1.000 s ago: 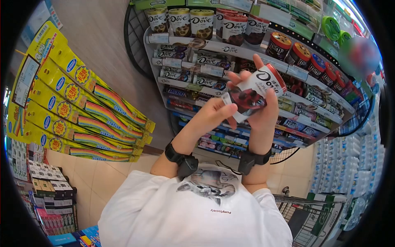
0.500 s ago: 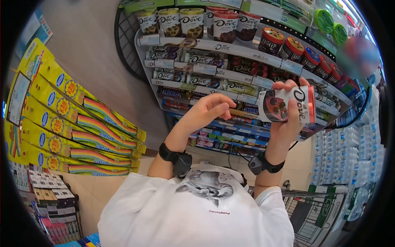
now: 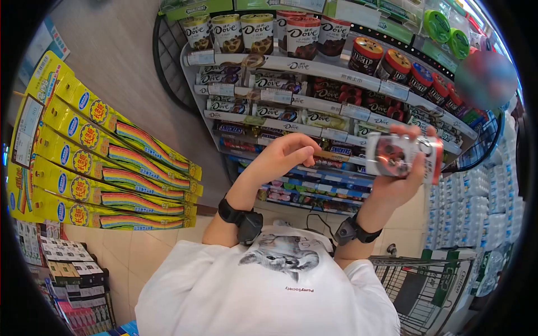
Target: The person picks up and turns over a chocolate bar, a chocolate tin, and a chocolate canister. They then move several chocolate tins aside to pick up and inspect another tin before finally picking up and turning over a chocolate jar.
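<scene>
In my right hand (image 3: 404, 187) is a Dove chocolate cup (image 3: 395, 155) with a red and white label and dark chocolates pictured on it. The cup is tipped on its side, my thumb across its front and my fingers behind it, slightly blurred. My left hand (image 3: 284, 155) hangs in the air before the shelves, holding nothing, its fingers loosely bent and thumb apart. Behind both hands stands a candy rack (image 3: 269, 60). On its upper shelf are yellow-labelled Dove cups (image 3: 226, 35) and red-labelled Dove cups (image 3: 303, 38).
M&M's tubs (image 3: 367, 53) line the rack's right side; Snickers bars (image 3: 341, 151) lie lower down. Yellow rainbow candy packs (image 3: 84, 134) hang at left. A shopping cart (image 3: 414, 280) is at lower right, near stacked water bottles (image 3: 471, 207).
My right hand has moved the cup right and slightly down, tilting it further toward lying flat. My left hand has dropped slightly, staying loosely bent.
</scene>
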Tool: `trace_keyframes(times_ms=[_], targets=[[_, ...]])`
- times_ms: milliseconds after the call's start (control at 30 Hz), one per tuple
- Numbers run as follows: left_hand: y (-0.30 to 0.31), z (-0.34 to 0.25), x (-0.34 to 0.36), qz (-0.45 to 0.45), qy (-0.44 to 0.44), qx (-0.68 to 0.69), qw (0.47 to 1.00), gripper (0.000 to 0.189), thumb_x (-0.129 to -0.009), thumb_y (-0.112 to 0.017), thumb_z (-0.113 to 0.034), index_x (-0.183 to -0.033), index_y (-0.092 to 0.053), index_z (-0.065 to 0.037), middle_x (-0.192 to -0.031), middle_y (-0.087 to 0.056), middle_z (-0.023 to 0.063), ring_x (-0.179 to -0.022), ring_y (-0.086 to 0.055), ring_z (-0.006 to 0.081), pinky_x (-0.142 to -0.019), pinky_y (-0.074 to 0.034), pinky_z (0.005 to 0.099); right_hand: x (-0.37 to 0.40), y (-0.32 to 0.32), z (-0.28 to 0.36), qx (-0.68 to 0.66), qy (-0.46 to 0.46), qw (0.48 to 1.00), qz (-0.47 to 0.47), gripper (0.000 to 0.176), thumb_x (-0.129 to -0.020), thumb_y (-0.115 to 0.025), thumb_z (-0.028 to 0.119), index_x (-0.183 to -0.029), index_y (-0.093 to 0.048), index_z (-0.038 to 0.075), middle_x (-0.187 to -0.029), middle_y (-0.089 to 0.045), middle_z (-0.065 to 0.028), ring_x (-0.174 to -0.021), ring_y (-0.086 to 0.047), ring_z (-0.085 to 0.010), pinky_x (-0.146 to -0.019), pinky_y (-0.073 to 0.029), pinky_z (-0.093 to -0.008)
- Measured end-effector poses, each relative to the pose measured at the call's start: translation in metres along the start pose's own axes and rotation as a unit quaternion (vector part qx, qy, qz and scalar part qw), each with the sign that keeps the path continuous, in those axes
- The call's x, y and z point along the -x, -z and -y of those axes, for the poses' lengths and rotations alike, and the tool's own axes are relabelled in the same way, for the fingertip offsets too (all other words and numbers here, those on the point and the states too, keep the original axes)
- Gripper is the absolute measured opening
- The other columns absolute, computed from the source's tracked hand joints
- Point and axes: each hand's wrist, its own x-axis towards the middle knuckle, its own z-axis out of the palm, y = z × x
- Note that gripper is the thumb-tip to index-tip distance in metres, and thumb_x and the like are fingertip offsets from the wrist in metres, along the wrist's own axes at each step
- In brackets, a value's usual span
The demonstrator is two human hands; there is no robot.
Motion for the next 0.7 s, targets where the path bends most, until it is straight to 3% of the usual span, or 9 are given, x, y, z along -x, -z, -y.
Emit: trace_keyframes(times_ms=[67, 133, 167, 267, 300, 400, 533, 633, 700], targets=[[-0.001, 0.001, 0.002, -0.007, 0.0, 0.008, 1.0, 0.024, -0.093, -0.056, -0.023, -0.104, -0.06, -0.002, -0.082, -0.06, 0.002, -0.08, -0.057, 0.009, -0.077, -0.047, 0.0252, 0.005, -0.013, 0.002, -0.032, -0.012, 0.993, -0.112, 0.042, -0.084, -0.053, 0.02, -0.122, -0.042, 0.002, -0.099, -0.055, -0.013, -0.095, -0.057, -0.0266, -0.088, -0.046, -0.0398], [-0.003, 0.002, 0.0, -0.01, 0.005, 0.003, 1.0, 0.024, -0.093, -0.056, -0.023, -0.104, -0.06, -0.003, -0.082, -0.06, 0.002, -0.08, -0.058, 0.009, -0.076, -0.047, 0.0253, 0.009, -0.009, -0.005, -0.241, -0.312, 0.914, 0.098, 0.041, -0.085, -0.054, 0.02, -0.121, -0.044, 0.003, -0.097, -0.054, -0.0118, -0.094, -0.056, -0.0259, -0.087, -0.046, -0.0409], [-0.002, 0.001, -0.002, -0.009, 0.008, -0.007, 1.0, 0.023, -0.093, -0.055, -0.023, -0.104, -0.06, -0.003, -0.082, -0.061, 0.002, -0.079, -0.058, 0.009, -0.076, -0.047, 0.0254, 0.012, -0.01, -0.008, -0.334, -0.444, 0.831, -0.006, 0.043, -0.085, -0.057, 0.023, -0.12, -0.044, 0.003, -0.098, -0.053, -0.0115, -0.091, -0.055, -0.0249, -0.085, -0.046, -0.0419], [0.002, -0.001, 0.0, -0.04, -0.004, -0.016, 0.999, 0.023, -0.093, -0.054, -0.023, -0.104, -0.06, -0.003, -0.082, -0.061, 0.002, -0.079, -0.058, 0.0087, -0.076, -0.048, 0.0253, -0.001, 0.009, -0.025, -0.517, -0.375, 0.756, -0.143, 0.045, -0.084, -0.06, 0.022, -0.12, -0.045, 0.001, -0.097, -0.053, -0.011, -0.091, -0.056, -0.0243, -0.085, -0.047, -0.0419], [0.004, 0.0, 0.001, -0.042, -0.006, -0.014, 0.999, 0.023, -0.093, -0.054, -0.023, -0.104, -0.06, -0.003, -0.082, -0.061, 0.002, -0.079, -0.058, 0.0087, -0.076, -0.048, 0.0253, -0.001, 0.012, -0.031, -0.379, -0.346, 0.841, -0.17, 0.043, -0.083, -0.061, 0.019, -0.119, -0.045, 0.001, -0.096, -0.053, -0.0102, -0.091, -0.056, -0.023, -0.084, -0.048, -0.0412], [0.012, 0.001, 0.0, -0.028, 0.024, -0.017, 0.999, 0.023, -0.094, -0.05, -0.019, -0.104, -0.06, -0.001, -0.084, -0.062, 0.0034, -0.081, -0.06, 0.0098, -0.077, -0.05, 0.026, 0.005, 0.012, -0.024, -0.346, -0.532, 0.773, 0.005, 0.041, -0.083, -0.061, 0.017, -0.117, -0.045, 0.0, -0.096, -0.052, -0.0102, -0.091, -0.056, -0.0218, -0.083, -0.048, -0.0413], [0.014, 0.006, 0.0, -0.049, 0.024, -0.018, 0.998, 0.023, -0.094, -0.05, -0.019, -0.104, -0.06, -0.001, -0.085, -0.062, 0.0033, -0.081, -0.06, 0.0095, -0.078, -0.05, 0.0261, 0.004, 0.012, -0.037, -0.308, -0.365, 0.858, -0.191, 0.044, -0.084, -0.058, 0.019, -0.119, -0.044, -0.002, -0.098, -0.054, -0.0126, -0.089, -0.056, -0.0225, -0.083, -0.049, -0.0427], [0.018, 0.006, -0.003, -0.038, 0.029, -0.026, 0.999, 0.023, -0.095, -0.049, -0.019, -0.104, -0.06, -0.001, -0.085, -0.062, 0.0034, -0.081, -0.061, 0.0095, -0.078, -0.05, 0.0261, 0.011, 0.012, -0.029, -0.377, -0.547, 0.748, -0.009, 0.043, -0.086, -0.055, 0.023, -0.117, -0.045, -0.004, -0.096, -0.055, -0.013, -0.088, -0.057, -0.0253, -0.079, -0.05, -0.0417], [0.019, 0.006, -0.004, -0.036, 0.031, -0.029, 0.998, 0.024, -0.095, -0.048, -0.019, -0.104, -0.06, -0.001, -0.084, -0.062, 0.0034, -0.081, -0.061, 0.0095, -0.078, -0.05, 0.0262, 0.006, 0.009, -0.036, -0.349, -0.474, 0.805, -0.074, 0.043, -0.086, -0.054, 0.023, -0.118, -0.045, -0.004, -0.095, -0.056, -0.0137, -0.086, -0.058, -0.0261, -0.077, -0.051, -0.0416]])
